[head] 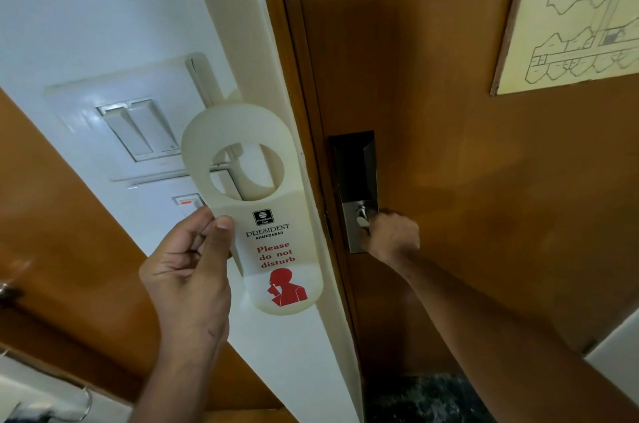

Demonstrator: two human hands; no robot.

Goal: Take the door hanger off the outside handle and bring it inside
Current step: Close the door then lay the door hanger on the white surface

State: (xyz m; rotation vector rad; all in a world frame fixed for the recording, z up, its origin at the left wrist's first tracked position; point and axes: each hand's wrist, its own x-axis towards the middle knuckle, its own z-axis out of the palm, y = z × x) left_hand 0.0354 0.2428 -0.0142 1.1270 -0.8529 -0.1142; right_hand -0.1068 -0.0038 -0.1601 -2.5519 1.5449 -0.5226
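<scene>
A cream plastic door hanger (pixel 276 249) with a round hole at its top and red "Please do not disturb" lettering is held up in front of the white door frame. My left hand (pixel 188 270) pinches its left edge between thumb and fingers. My right hand (pixel 390 234) is closed around the metal door handle (pixel 361 216) on the dark lock plate (pixel 356 180) of the brown wooden door (pixel 466 145). The door sits against its frame.
A white switch panel (pixel 138 128) is on the wall at left, behind the hanger. A framed floor plan (pixel 581 14) hangs on the door at upper right. Another brown door panel (pixel 69 249) slants across the lower left. Dark speckled floor (pixel 425 398) shows below.
</scene>
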